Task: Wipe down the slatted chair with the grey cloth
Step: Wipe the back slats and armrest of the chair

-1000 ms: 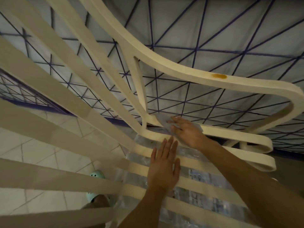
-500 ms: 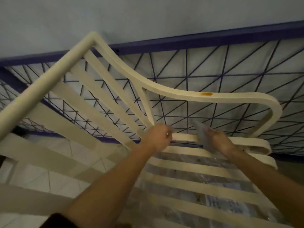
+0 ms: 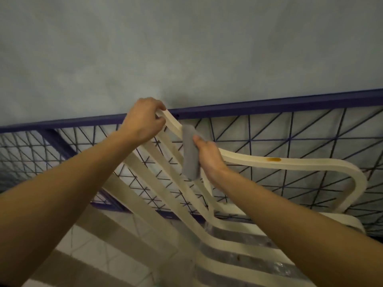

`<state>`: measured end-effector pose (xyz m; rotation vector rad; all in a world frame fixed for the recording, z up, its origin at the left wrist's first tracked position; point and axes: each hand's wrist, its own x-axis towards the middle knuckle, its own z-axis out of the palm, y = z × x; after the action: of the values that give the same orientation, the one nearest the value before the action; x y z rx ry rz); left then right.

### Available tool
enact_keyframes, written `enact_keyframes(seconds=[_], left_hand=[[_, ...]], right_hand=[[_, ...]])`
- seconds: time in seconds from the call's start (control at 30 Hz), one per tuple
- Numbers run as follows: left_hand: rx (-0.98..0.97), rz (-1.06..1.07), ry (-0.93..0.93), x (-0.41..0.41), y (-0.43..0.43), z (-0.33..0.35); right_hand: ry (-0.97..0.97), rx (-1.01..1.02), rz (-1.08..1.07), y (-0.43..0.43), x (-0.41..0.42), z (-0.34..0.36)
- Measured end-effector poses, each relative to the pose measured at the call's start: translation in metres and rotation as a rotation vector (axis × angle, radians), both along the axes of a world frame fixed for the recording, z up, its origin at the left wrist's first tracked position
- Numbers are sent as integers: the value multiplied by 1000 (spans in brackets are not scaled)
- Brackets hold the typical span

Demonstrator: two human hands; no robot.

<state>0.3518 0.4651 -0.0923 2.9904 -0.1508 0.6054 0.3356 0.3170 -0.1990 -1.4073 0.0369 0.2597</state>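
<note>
The cream slatted chair [image 3: 300, 164] fills the lower middle and right, its curved armrest looping round at the right with an orange stain [image 3: 274, 159] on it. My left hand [image 3: 143, 119] grips the chair's top corner, fingers curled over the rail. My right hand [image 3: 208, 157] holds the folded grey cloth [image 3: 190, 152] against the sloping side rail just below that corner. Both forearms reach up from the bottom of the view.
A purple metal railing [image 3: 269, 106] with a criss-cross wire mesh stands right behind the chair, a pale wall beyond it. White floor tiles [image 3: 87, 245] show at the lower left. Clear plastic wrap [image 3: 248, 264] shows between the seat slats.
Both hands have risen from the seat slats to the top of the backrest. My left hand now grips the top corner. The cloth has moved up the side rail with my right hand.
</note>
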Motion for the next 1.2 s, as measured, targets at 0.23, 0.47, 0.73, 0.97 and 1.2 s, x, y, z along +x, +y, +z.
enact_keyframes(seconds=[0.23,0.47,0.73,0.97,1.2], left_hand=[[-214,183,236,17,16,9],[-570,201,452,27,25,5],[-557,176,380,32,33,-5],[-500,162,325,37,36,-5],[-330,204,297,31,28,-6]], right_hand=[[-269,24,91,70,-5,36],[-320,-34,153,88,-17,-2],[-159,-70,71,78,-4,-22],[-266,-64,20,99,-4,7],[-354,-5,94,80,-16,-50]])
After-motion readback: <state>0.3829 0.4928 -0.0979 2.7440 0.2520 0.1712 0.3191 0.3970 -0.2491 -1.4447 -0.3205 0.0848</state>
